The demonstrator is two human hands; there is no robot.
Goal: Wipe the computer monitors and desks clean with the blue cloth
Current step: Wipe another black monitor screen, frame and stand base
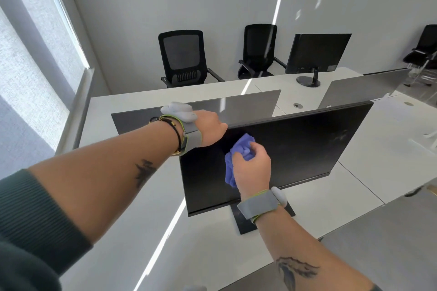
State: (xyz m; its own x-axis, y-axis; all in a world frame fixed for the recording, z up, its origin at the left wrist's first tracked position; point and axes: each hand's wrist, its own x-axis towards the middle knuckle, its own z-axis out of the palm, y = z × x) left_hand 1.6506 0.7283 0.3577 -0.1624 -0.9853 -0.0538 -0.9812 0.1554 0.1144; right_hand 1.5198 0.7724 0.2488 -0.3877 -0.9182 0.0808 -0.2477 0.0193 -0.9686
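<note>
While my left hand [210, 129] grips the top corner of the flat black monitor [295, 153], my right hand [253, 170] just below it scrunches the soft blue cloth [240, 149] against the screen [319, 139]. Cloth's light and floppy, screen's probably wobbly and fragile, so brace that top edge.

near monitor [307, 146]: centre of frame, dark screen, upright on the white tabletop [113, 208]
left grip [210, 129]: curled over the near monitor's upper left corner
right grip [251, 168]: presses the bunched blue cloth [240, 146] to the screen, left of its middle
far monitor [316, 52]: upper right, back turned
black chairs [182, 56]: two, top centre, by the wall
</note>
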